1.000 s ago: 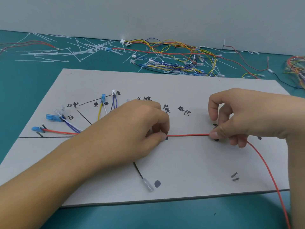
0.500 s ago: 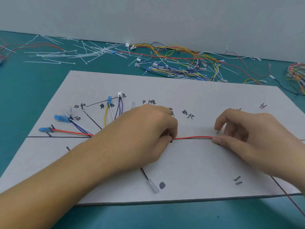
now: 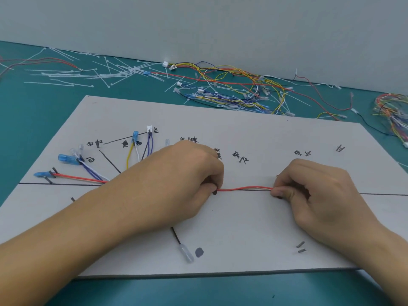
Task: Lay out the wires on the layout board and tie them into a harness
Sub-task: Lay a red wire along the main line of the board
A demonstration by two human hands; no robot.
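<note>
**A:** What do we have in each grip?

**B:** Our left grip (image 3: pixel 183 180) is curled, with thumb and forefinger pinching the thin red insulated wire (image 3: pixel 245 188) near the middle of the board. Our right grip (image 3: pixel 313 195), at three o'clock from the left one, pinches the same wire between its thumb and curled fingers.

**A:** And the stretch between them?

**B:** It runs from one grip to the other with a slight wave. It lies along the black drawn line (image 3: pixel 386 194) that crosses the flat pale grey layout board (image 3: pixel 242 228) from nine to three o'clock.

**A:** Where does the wire end?

**B:** Towards nine o'clock it comes out from under our left forearm and ends in a translucent blue terminal sleeve (image 3: pixel 42 174) near the board's edge. Past the right grip we cannot tell, because the hand hides it.

**A:** What else do we see on the board?

**B:** At ten o'clock there is a second blue sleeve (image 3: pixel 66 159) with white and purple leads. At eleven o'clock there is a yellow wire (image 3: pixel 129 156) and a small white plug connector (image 3: pixel 149 128). At six o'clock a black wire ends in a clear tube (image 3: pixel 186 253), just beside a dark grey dot (image 3: pixel 199 252).

**A:** And beyond it?

**B:** The board lies on the teal counter (image 3: pixel 33 111). White cable ties (image 3: pixel 106 71) are scattered at eleven o'clock. A tangle of multicoloured wires (image 3: pixel 238 89) sits at twelve to one o'clock, and another coloured bundle (image 3: pixel 395 115) at two o'clock.
</note>
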